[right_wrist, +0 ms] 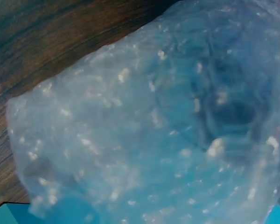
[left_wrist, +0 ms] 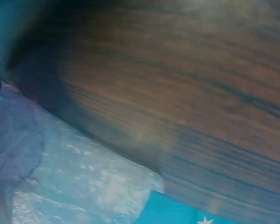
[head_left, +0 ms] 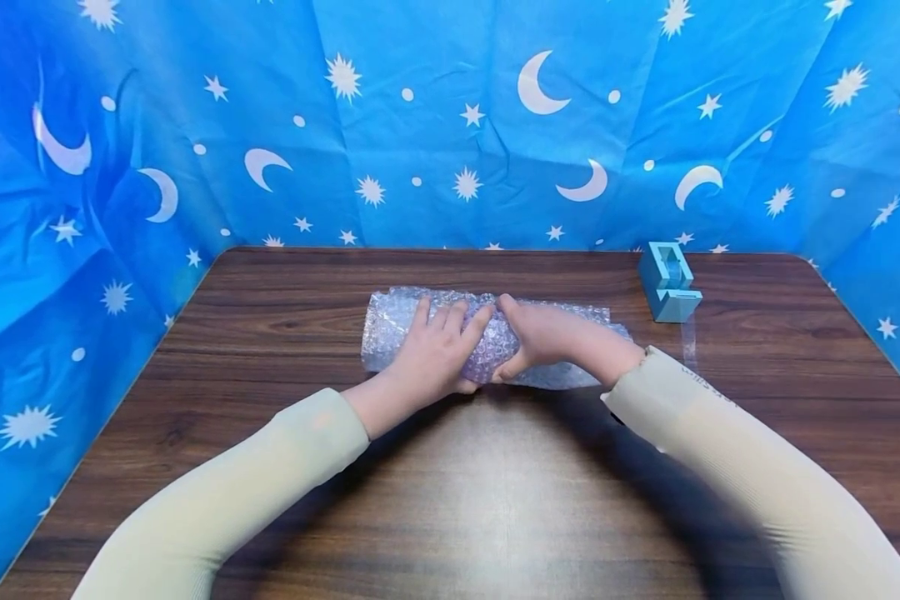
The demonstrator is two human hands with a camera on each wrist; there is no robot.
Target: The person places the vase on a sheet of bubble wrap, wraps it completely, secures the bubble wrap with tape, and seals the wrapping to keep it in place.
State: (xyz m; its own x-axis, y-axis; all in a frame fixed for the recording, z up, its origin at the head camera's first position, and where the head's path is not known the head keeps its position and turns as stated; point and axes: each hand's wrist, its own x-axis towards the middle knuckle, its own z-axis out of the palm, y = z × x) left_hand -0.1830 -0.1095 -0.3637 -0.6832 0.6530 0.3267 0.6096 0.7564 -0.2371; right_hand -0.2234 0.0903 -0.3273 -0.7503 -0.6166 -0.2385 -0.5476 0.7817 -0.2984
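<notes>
A roll of bubble wrap (head_left: 386, 329) lies crosswise near the back of the table, with a purplish thing showing dimly through its thicker middle. My left hand (head_left: 433, 350) grips the middle from the left, fingers spread over the top and thumb low at the near side. From the right, my right hand (head_left: 543, 333) holds the same middle part between thumb and fingers. Flatter ends of the wrap stick out past both hands. The left wrist view has one crinkled end of the bubble wrap (left_wrist: 93, 177); the right wrist view is mostly filled by bubble wrap (right_wrist: 116, 126).
To the right at the back stands a light blue tape dispenser (head_left: 669, 287), a strip of clear tape (head_left: 688, 342) hanging from its front. The dark wood table (head_left: 480, 500) meets a blue moon-and-star cloth (head_left: 450, 125) at its back and sides.
</notes>
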